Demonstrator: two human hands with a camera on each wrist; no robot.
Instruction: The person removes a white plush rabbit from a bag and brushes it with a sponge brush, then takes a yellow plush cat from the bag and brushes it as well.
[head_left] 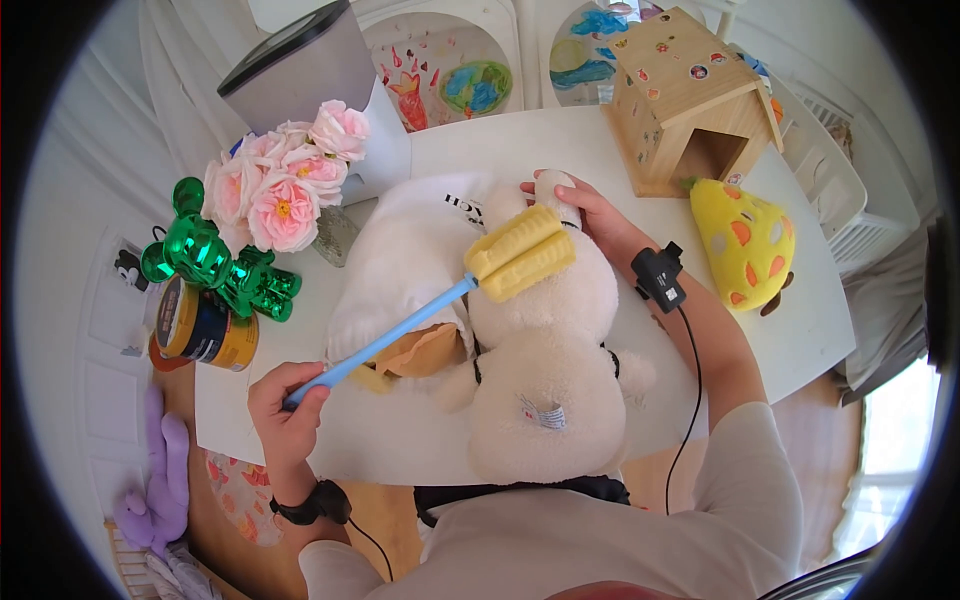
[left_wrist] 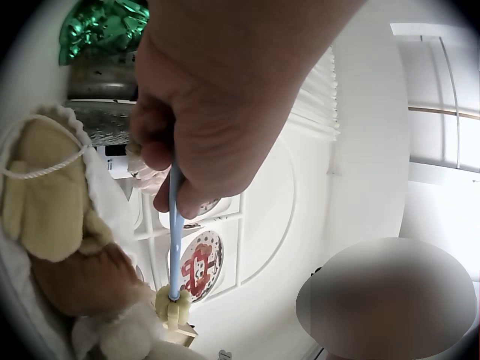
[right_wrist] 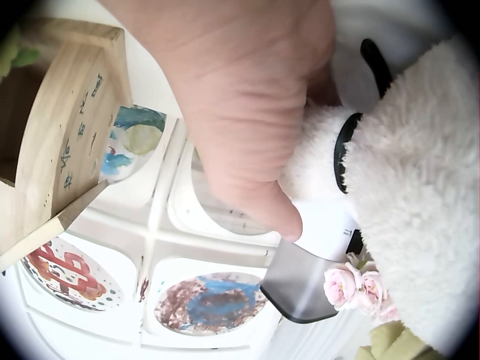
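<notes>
My left hand (head_left: pixel 285 415) grips the blue handle (head_left: pixel 395 335) of a duster, its fingers curled round it, as the left wrist view also shows. The duster's ribbed yellow head (head_left: pixel 520 252) lies over the upper part of a cream plush toy (head_left: pixel 545 390), which has black straps and a sewn-on tag (head_left: pixel 543 412). At the toy's far end my right hand (head_left: pixel 590 207) holds a small fluffy part (head_left: pixel 555 188) between thumb and fingers. In the right wrist view the thumb of that hand (right_wrist: pixel 247 112) lies along the plush (right_wrist: pixel 420 180), and its other fingers are mostly hidden.
A white cloth bag (head_left: pixel 400 255) with brown and yellow contents lies left of the toy. Further left are pink roses (head_left: pixel 285 195), a green shiny figure (head_left: pixel 210 255) and a jar (head_left: pixel 215 330). A wooden house (head_left: pixel 680 100) and yellow plush (head_left: pixel 742 245) stand right.
</notes>
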